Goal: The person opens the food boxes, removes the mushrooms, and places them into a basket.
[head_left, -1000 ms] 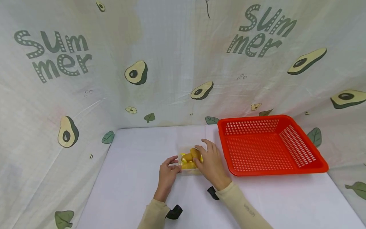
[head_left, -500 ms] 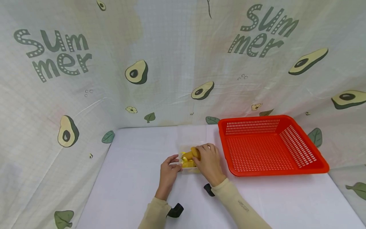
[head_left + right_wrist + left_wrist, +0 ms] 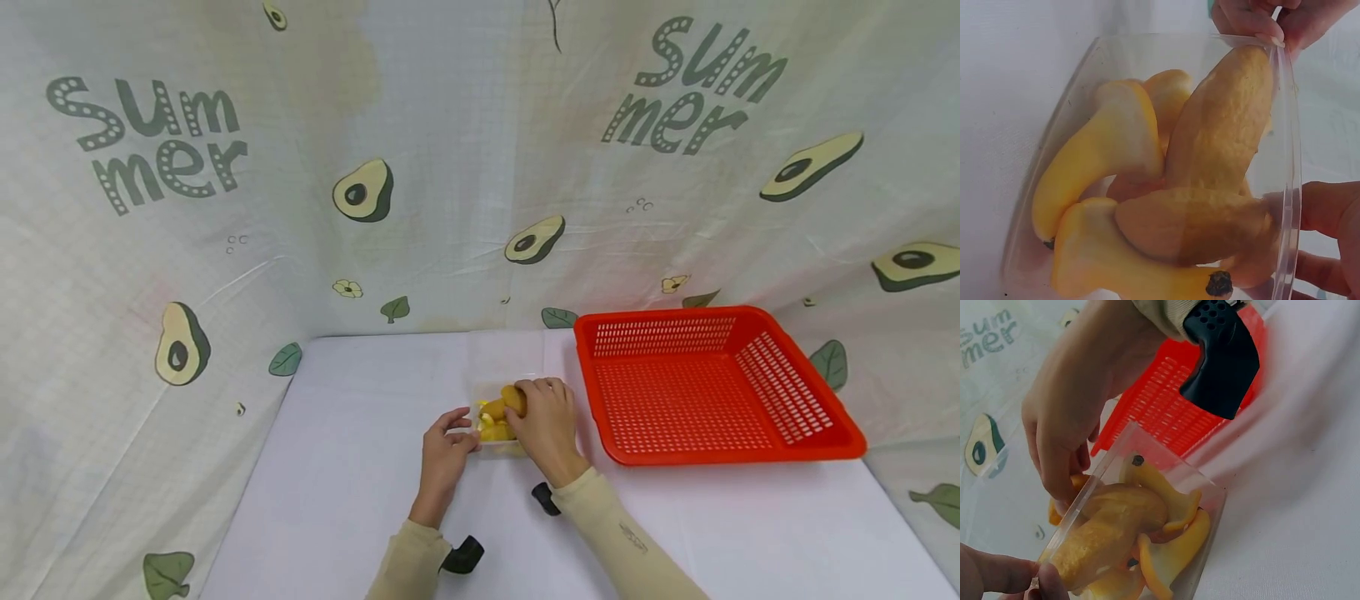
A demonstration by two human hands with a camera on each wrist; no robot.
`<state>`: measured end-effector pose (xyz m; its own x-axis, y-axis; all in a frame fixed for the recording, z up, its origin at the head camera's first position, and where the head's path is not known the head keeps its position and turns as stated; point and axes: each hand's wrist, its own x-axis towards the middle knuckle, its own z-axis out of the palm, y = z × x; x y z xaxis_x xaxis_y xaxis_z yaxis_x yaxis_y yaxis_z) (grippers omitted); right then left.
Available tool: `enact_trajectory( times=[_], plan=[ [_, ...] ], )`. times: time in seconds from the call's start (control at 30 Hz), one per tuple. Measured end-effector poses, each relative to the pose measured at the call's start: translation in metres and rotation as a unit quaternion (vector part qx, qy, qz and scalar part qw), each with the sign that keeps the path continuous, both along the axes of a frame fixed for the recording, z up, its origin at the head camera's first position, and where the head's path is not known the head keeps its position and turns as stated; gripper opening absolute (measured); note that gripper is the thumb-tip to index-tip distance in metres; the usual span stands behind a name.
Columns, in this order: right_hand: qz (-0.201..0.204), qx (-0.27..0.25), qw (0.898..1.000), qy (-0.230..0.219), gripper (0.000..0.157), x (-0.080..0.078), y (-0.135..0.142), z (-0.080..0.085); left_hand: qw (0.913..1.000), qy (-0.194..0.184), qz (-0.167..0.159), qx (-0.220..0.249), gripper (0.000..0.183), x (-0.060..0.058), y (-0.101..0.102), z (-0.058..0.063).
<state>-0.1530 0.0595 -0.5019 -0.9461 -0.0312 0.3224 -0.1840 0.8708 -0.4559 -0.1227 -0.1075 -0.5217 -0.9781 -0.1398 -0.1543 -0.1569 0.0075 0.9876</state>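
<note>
Gripping the brown lump [image 3: 513, 399] with right hand [image 3: 549, 427], pinching the clear tub [image 3: 501, 449] at eight o'clock with left hand [image 3: 445, 454]. Probably feeling light, hard; best grabbing the brown lump's middle.

HEAD: right hand [image 3: 549, 429] hides part of box [image 3: 498, 451]; sleeve mark [image 3: 633, 537] illegible (too small) | LEFT WRIST: left hand [image 3: 999, 572] cut off at lower-left; mount [image 3: 1227, 372] hides part of basket [image 3: 1163, 394] | RIGHT WRIST: box cut by bottom edge

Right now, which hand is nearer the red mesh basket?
Right. The right hand is just left of the red basket, partly over the clear container; the left hand is farther left, at the container's left edge.
</note>
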Motion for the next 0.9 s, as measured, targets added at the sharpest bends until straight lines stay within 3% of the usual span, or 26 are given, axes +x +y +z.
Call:
enact_trajectory(
  times=[0.3, 0.53, 0.9],
  plan=[
    [0.008, -0.054, 0.997, 0.06, 0.039, 0.007, 0.013, 0.006, 1.0, -0.004, -0.001, 0.003, 0.046, -0.001, 0.001, -0.002],
    [0.027, -0.102, 0.988, 0.114, 0.037, 0.013, 0.022, 0.01, 0.9999, -0.008, 0.004, -0.008, 0.044, -0.001, 0.0, -0.001],
    [0.032, -0.106, 0.982, 0.153, 0.041, 0.021, 0.035, 0.015, 1.0, -0.007, -0.001, -0.002, 0.046, 0.002, -0.001, 0.0]
  ],
)
